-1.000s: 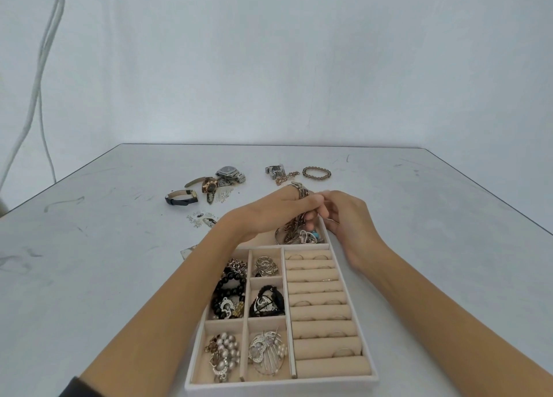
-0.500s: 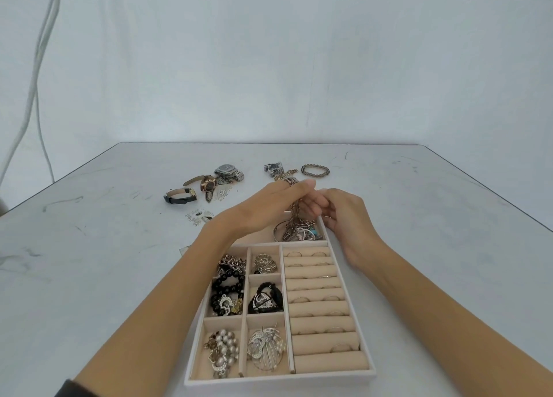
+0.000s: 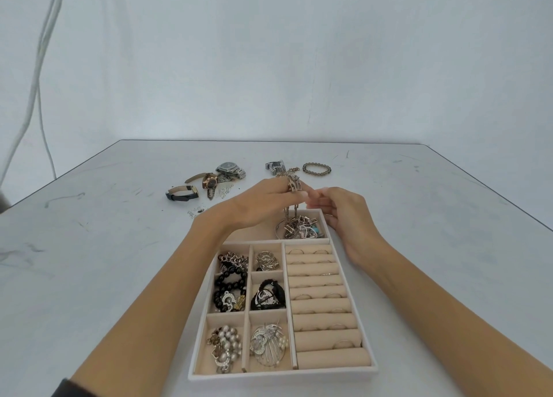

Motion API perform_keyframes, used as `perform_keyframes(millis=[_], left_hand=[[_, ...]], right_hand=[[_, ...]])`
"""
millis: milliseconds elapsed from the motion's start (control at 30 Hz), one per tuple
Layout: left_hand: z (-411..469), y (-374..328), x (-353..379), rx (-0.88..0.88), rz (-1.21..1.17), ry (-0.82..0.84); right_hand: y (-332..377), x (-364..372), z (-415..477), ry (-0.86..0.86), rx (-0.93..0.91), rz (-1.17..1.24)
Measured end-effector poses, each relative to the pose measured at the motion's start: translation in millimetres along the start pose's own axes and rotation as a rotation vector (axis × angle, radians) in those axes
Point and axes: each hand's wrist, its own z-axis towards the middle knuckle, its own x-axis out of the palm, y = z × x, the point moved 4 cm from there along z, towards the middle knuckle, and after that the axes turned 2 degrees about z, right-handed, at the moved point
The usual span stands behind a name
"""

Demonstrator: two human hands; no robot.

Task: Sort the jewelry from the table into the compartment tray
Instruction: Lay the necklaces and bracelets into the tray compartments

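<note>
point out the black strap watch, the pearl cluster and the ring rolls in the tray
black strap watch [image 3: 179, 197], head view, on the strap
pearl cluster [image 3: 226, 342], head view, on its middle pearls
ring rolls [image 3: 320, 305], head view, on a middle roll

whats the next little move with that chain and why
Probably lower the chain bracelet and let it go. The left hand holds it draped over its fingers, the right hand has its fingertips close against it, and its loose end hangs down toward the pile of bracelets in the far compartment of the tray, so it is already over a fitting spot.
</note>
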Motion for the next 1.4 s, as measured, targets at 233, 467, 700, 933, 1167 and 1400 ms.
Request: perform_keyframes(millis=[233,467,700,933,1167,1400], left_hand=[[2,4,0,0.011,0.158,-0.038],[3,-1,-2,0.053,0.285,-0.079],[0,0,-1,0.044,0.287,-0.028],[-9,-3,-11,-0.005,0.290,0.007],[-17,2,-20,-0.071,0.293,0.066],[-13,5,-16,-0.062,0.260,0.052]], right_hand=[[0,0,-1,0.019,-0.009,-0.012],[0,1,0,0.007,-0.019,-0.020],[-1,-1,0,0.005,-0.020,-0.043],[-1,0,1,0.003,-0.024,-0.055],[-3,0,1,0.003,-0.019,-0.055],[-3,-1,1,0.005,-0.020,-0.048]])
